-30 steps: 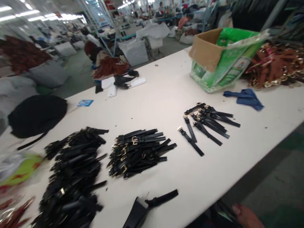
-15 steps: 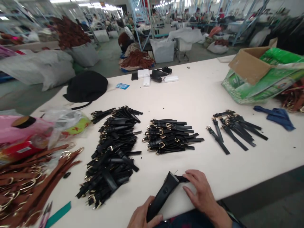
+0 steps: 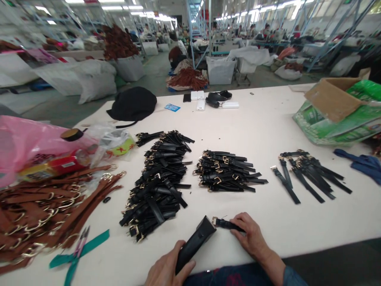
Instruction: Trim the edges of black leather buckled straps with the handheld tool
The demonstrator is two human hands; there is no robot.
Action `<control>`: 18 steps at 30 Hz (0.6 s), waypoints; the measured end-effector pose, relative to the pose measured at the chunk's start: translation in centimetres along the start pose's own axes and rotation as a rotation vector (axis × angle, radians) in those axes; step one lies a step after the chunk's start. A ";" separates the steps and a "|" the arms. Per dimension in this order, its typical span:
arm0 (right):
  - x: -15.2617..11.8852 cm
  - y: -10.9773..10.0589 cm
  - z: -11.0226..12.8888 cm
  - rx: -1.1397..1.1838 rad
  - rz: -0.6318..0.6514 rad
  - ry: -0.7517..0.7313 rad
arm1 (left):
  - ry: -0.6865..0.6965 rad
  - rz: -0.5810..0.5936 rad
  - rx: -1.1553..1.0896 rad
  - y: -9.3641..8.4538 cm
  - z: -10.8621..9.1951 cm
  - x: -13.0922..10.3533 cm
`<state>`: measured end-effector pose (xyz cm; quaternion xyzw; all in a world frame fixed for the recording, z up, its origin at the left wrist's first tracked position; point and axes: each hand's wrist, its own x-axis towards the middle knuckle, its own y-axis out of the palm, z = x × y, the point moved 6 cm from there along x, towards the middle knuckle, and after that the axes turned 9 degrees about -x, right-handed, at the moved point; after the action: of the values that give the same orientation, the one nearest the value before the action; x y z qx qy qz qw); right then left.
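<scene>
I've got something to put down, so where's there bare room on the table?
A wide bare patch lies between the white cases and the green box. There's also room right of your right hand, in front of the small strap group. The table is crowded at left with brown straps, the pink bag and the big black pile.

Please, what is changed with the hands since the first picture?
The right hand came leftward from beyond the table edge and now holds the single strap. Its buckle, hidden before, shows beside the black tool. The left hand, first out of view, holds the tool. The middle strap pile looks unmoved.
</scene>
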<state>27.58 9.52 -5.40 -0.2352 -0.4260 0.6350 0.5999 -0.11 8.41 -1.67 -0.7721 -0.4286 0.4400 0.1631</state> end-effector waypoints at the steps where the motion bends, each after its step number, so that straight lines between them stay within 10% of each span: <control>1: 0.4 0.4 0.6 0.002 0.021 -0.019 | -0.003 -0.001 -0.008 -0.3 -0.2 -0.3; 18: 0.8 1.5 1.6 0.088 0.072 -0.097 | 0.049 0.137 0.301 -1.8 -4.5 -0.8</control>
<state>25.28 10.01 -5.59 -0.1930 -0.4176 0.6849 0.5650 2.45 9.39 2.46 -0.7768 -0.3001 0.4904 0.2570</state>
